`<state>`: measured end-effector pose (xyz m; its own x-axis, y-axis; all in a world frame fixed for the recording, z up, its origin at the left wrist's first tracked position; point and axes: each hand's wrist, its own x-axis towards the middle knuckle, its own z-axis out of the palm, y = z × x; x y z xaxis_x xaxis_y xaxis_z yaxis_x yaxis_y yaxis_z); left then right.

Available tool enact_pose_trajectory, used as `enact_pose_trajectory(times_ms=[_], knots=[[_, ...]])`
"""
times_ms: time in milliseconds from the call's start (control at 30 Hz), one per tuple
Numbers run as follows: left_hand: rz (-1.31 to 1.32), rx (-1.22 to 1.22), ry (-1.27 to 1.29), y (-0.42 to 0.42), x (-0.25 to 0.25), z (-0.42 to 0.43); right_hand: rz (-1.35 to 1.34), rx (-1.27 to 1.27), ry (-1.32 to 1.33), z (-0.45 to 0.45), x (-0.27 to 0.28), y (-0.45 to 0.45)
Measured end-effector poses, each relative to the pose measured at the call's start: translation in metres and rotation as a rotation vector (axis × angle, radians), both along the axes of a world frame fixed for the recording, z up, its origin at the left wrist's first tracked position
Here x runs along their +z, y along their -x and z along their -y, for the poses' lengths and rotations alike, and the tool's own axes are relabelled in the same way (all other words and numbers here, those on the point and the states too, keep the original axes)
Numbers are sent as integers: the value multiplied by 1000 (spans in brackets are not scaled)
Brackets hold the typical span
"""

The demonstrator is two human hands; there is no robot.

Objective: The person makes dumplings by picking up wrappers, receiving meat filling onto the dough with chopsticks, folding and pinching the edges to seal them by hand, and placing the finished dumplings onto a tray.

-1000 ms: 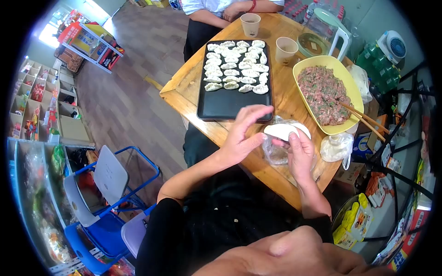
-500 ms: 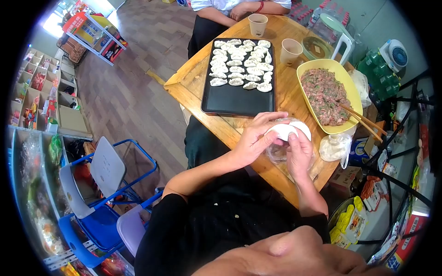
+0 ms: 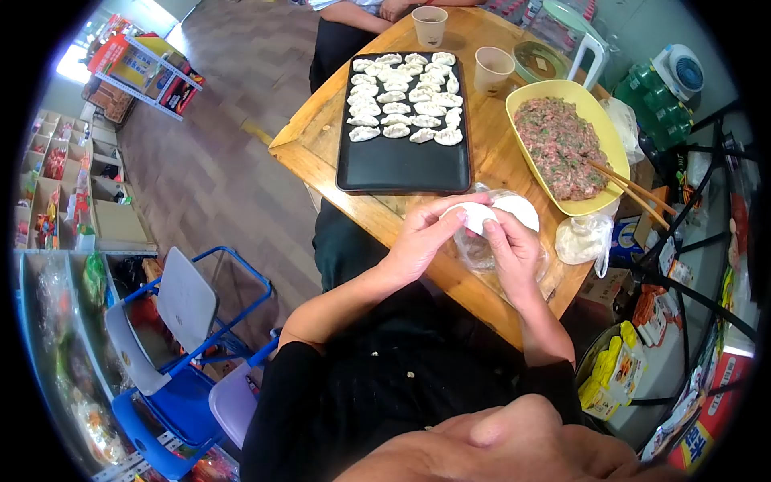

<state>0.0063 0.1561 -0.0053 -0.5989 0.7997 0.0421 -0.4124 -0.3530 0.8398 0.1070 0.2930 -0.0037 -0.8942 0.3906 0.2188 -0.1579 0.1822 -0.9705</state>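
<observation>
Between my two hands is a folded white dumpling wrapper [image 3: 472,218], over the table's near edge. My left hand [image 3: 422,241] pinches its left side with thumb and fingers. On the right side, my right hand [image 3: 514,247] grips it, thumb on top; any filling inside is hidden. Just behind my right hand, a stack of round white wrappers [image 3: 516,210] lies in a clear plastic bag [image 3: 478,255]. Rows of shaped dumplings [image 3: 393,96] cover the far part of a black tray [image 3: 401,165]. A yellow bowl [image 3: 614,153] holds minced meat [image 3: 560,145] with chopsticks [image 3: 630,191] resting in it.
Two paper cups [image 3: 430,27] [image 3: 492,71] stand beyond the tray on the wooden table [image 3: 309,145]. A knotted plastic bag [image 3: 583,238] lies by the bowl. Another person's arms [image 3: 357,14] are at the far edge. Folding chairs [image 3: 187,299] stand at the left.
My left hand has come from open beside the wrapper to closed on its left side. The wrapper is now held between both hands. The camera view has shifted slightly.
</observation>
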Motion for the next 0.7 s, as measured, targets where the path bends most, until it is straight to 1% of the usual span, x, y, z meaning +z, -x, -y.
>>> enact_pose_trajectory(times_ms=[67, 133, 167, 233, 267, 333, 467, 533, 567, 633, 667, 700], knots=[[-7, -11, 23, 3, 3, 2, -16, -11, 35, 0, 0, 0], [-28, -43, 118, 6, 7, 3, -12, -5, -2, 0, -1, 0], [-25, -47, 122, 7, 4, 3, -9, -8, 2, 0, -1, 0], [-144, 23, 102, 10, -3, 2, -15, -18, -255, -1, 1, 1], [-143, 20, 106, 11, -6, 2, -13, -20, -251, -2, 1, 2], [-123, 45, 118, 11, -11, 2, -47, -6, -436, -4, 1, 3], [-101, 83, 126, 13, -19, 3, -47, -65, -472, -1, 0, 8], [-34, 128, 161, 14, -16, 5, 62, -77, -109, 0, -8, 8], [-34, 128, 163, 15, -18, 5, 62, -77, -107, -1, -8, 7], [-1, 112, 106, 16, -19, 6, 149, -5, 91, -3, -7, 5], [-2, 110, 108, 15, -19, 7, 149, -7, 93, -3, -7, 6], [52, 50, 147, 14, -12, 8, 142, 10, 111, -3, -7, 5]])
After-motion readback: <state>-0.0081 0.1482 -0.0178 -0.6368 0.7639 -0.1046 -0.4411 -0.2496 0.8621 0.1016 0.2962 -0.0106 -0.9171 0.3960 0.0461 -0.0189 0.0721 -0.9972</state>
